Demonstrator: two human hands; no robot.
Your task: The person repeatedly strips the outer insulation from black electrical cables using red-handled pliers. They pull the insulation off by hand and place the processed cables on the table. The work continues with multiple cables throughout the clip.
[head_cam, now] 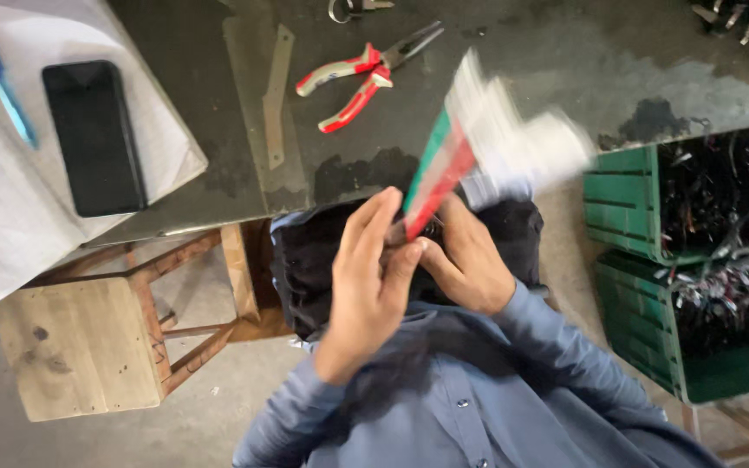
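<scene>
The left hand (366, 277) and the right hand (465, 260) both close around the lower end of a bundle of flat strips (444, 169), green, red and white, held over the lap. The upper part is blurred, so its exact kind I cannot tell. On the dark surface (565, 61) lie red-handled pliers (361, 74) and a black phone (93, 134). At the right, two green crates (621, 204) hold what looks like dark tangled wire pieces.

Head camera, looking steeply down (close), hands (418, 277) centred
</scene>
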